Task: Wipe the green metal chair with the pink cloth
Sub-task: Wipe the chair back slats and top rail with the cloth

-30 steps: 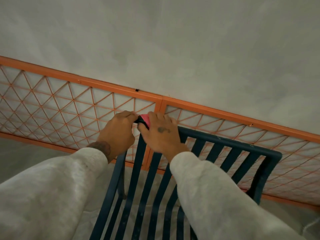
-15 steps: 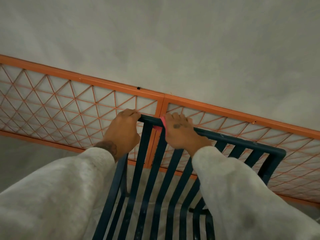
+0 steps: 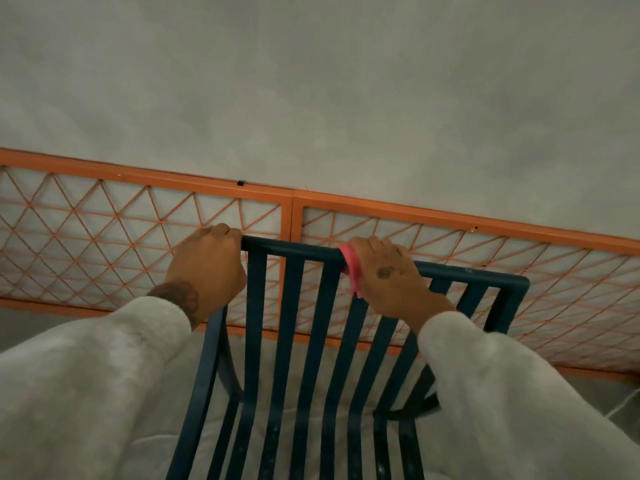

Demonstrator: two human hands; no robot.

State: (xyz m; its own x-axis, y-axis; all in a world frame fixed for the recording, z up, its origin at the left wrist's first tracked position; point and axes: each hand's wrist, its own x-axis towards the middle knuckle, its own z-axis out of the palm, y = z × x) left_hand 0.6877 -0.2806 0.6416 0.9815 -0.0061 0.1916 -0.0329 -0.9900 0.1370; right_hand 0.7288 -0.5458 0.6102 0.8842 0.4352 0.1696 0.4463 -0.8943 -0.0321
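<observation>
The dark green metal chair (image 3: 294,337) stands right in front of me, its slatted back rising to a rounded top rail. My left hand (image 3: 206,268) grips the left end of that rail, fingers curled over it. My right hand (image 3: 388,275) sits on the rail right of the middle, fingers wrapped over it and holding the pink cloth (image 3: 351,268) against the metal. Only a folded strip of cloth shows at the hand's left edge; the remainder lies under the palm.
An orange metal lattice fence (image 3: 138,244) runs across behind the chair, against a grey plastered wall (image 3: 311,81). Pale floor shows through the chair slats. My grey sleeves fill the lower corners.
My right hand has slid the pink cloth rightward along the top rail, away from my left hand. The left hand has kept its grip at the rail's left end.
</observation>
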